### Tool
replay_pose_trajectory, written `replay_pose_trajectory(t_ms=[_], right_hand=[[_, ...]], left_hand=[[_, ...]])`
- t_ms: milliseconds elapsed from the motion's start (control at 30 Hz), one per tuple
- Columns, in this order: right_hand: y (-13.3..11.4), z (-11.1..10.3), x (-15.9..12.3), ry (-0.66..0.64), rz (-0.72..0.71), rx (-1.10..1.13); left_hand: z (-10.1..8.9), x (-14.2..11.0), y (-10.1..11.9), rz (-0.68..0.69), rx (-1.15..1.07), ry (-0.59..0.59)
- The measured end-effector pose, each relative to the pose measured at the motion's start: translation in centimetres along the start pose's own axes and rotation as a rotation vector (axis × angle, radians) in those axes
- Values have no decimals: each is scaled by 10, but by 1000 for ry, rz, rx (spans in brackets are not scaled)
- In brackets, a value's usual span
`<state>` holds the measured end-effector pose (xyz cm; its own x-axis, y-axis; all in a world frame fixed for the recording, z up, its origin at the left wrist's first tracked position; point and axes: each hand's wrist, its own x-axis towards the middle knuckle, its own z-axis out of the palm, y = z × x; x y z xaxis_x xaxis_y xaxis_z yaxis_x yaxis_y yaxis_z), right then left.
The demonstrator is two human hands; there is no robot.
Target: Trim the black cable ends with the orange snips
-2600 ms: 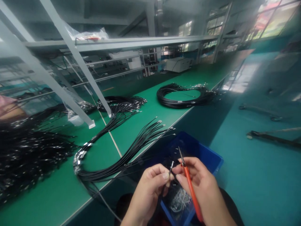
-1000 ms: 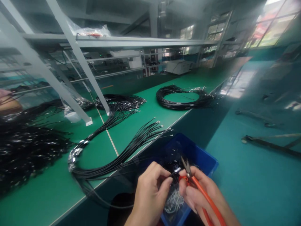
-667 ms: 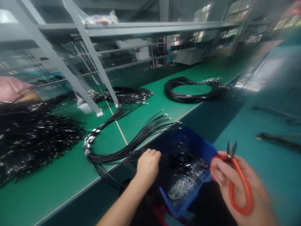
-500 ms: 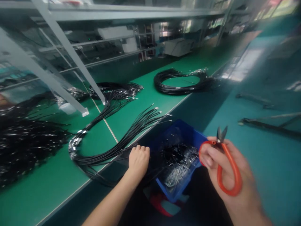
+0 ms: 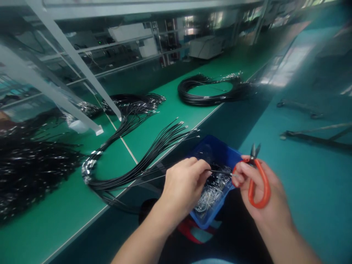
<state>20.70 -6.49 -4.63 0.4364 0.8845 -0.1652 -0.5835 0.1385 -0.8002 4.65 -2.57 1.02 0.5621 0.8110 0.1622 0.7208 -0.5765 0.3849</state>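
My left hand (image 5: 183, 183) pinches a thin black cable (image 5: 221, 171) over the blue bin. The cable's end points right, close to the fingertips of my right hand (image 5: 271, 200); whether they touch it I cannot tell. Red-handled scissors (image 5: 266, 181) sit in my right hand, their blades upward and slightly apart. Below both hands, the blue bin (image 5: 229, 152) holds clear and whitish scraps and black pieces. A bundle of black cables (image 5: 123, 182) curves on the green bench at left, wrapped with shiny silver bands, several strands running toward my left hand.
A coil of black cables (image 5: 203, 99) lies farther along the green bench (image 5: 154, 134). A large heap of cables (image 5: 33, 172) covers the left side. Slanted grey shelf posts (image 5: 79, 66) stand on the bench. Dark metal stand legs (image 5: 316, 141) rest on the floor at right.
My left hand has moved right, from beside the cable bundle to over the bin, drawing a cable toward my right hand. The right hand with the scissors has shifted slightly left and up.
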Motion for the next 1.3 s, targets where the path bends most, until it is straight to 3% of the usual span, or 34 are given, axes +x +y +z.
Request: replay_pose_trajectory(t_ms=[167, 267, 367, 467, 700, 900, 1067, 1300], right_hand=[[15, 4, -8, -68, 176, -20], [19, 9, -12, -133, 190, -1], [18, 14, -16, -176, 151, 19], [16, 21, -23, -222, 103, -1], [13, 34, -26, -143, 72, -83], [15, 35, -25, -148, 77, -46], [19, 42, -26, -133, 135, -16], [20, 45, -25, -121, 123, -41]], left_hand=[[11, -17, 14, 107, 112, 145], [15, -26, 5, -33, -92, 208], [18, -29, -5, -201, -412, 109], [21, -29, -7, -282, -632, 16], [26, -28, -1, -294, -727, 114], [31, -27, -14, -401, -1073, 49], [30, -27, -13, -410, -1154, 43], [31, -29, -12, -416, -1084, 72]])
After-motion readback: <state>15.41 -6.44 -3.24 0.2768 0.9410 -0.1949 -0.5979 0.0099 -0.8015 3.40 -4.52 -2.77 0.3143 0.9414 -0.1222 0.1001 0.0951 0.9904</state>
